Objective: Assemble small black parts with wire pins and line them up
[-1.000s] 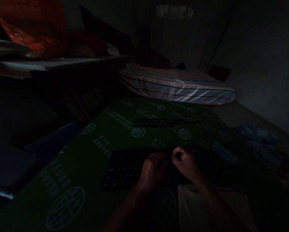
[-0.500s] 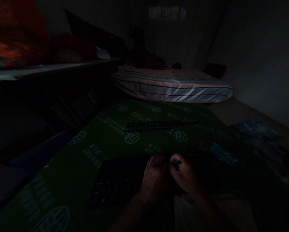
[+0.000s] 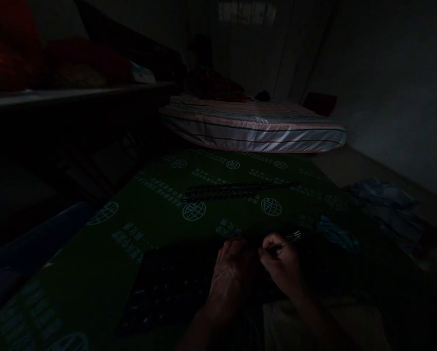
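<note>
A black keyboard (image 3: 167,287) with pale key marks lies on a green printed sheet, and the room is very dark. My left hand (image 3: 231,273) rests palm down over the keyboard's middle, with its fingers bent together at the far edge and the fingertips hidden. Close by on the right, my right hand (image 3: 282,263) is closed in a pinch around a thin tool (image 3: 294,236). The tool's shiny, fork-like end points to the right; its other end is too dark to make out.
Dark key-studded strips (image 3: 233,190) lie beyond the keyboard on the green sheet (image 3: 160,224). A blue cloth (image 3: 337,234) is at the right. Behind stands a bed with a striped cover (image 3: 262,131); a cluttered shelf (image 3: 94,92) runs along the left.
My right hand has turned, so the tool's shiny end now shows. The left hand stays on the keyboard. The view has shifted slightly.
</note>
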`<state>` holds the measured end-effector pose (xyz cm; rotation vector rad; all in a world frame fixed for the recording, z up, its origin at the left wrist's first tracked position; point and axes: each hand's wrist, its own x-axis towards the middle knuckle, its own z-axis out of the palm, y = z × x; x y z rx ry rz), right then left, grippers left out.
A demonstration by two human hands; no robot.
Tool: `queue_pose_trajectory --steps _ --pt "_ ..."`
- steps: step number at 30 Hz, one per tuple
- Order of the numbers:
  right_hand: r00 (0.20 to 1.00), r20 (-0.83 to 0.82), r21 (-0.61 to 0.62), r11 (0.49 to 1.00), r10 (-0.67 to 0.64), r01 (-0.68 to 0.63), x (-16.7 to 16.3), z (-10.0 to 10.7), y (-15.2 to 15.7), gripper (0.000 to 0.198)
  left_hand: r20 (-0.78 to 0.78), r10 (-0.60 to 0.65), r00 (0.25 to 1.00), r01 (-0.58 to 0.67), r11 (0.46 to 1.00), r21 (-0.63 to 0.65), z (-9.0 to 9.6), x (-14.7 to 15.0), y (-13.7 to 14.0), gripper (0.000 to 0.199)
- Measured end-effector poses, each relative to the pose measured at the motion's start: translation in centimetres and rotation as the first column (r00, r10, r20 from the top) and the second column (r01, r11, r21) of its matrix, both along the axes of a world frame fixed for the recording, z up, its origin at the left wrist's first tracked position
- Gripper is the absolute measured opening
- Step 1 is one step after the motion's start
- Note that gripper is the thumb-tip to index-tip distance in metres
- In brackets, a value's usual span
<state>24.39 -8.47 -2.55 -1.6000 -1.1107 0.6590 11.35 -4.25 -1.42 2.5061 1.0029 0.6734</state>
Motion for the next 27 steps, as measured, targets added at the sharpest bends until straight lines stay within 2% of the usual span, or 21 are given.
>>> queue_pose_trajectory --steps 4,7,12,16,20,23,27 --pt "0.999 -0.053 0.014 1.0 -0.011 0.012 0.0 0.3 0.0 0.008 0.058 -0.01 0.998 0.01 1.0 -0.008 -0.2 0.0 0.0 0.017" --pt "0.983 -0.184 0.008 1.0 -0.007 0.009 0.0 0.2 -0.1 0.016 0.153 -0.038 0.987 0.044 0.998 -0.038 -0.4 -0.1 0.1 0.016" --pt "0.949 -0.312 0.001 0.999 0.051 -0.054 0.1 0.0 -0.6 0.024 0.223 0.043 0.974 -0.004 0.985 -0.17 -0.2 -0.5 0.0 0.015" --pt "0.937 -0.329 0.033 0.993 0.114 -0.109 0.3 0.5 -0.9 0.024 0.258 0.051 0.965 0.008 0.975 -0.223 0.0 -0.8 0.1 0.017" --pt "0.949 -0.293 0.069 0.993 0.115 -0.099 0.3 0.6 -1.0 0.018 0.304 0.073 0.95 0.018 0.958 -0.287 0.0 -1.0 0.1 0.018" --pt "0.961 -0.253 0.113 0.99 0.11 -0.084 0.4 0.4 -1.0 0.018 0.362 0.136 0.922 0.0 0.935 -0.354 -0.2 -1.0 0.2 0.019" --pt "0.959 -0.275 0.104 0.994 0.07 -0.043 0.4 0.4 -1.0 0.033 0.389 0.249 0.887 -0.054 0.892 -0.448 -0.5 -1.1 0.3 0.014"
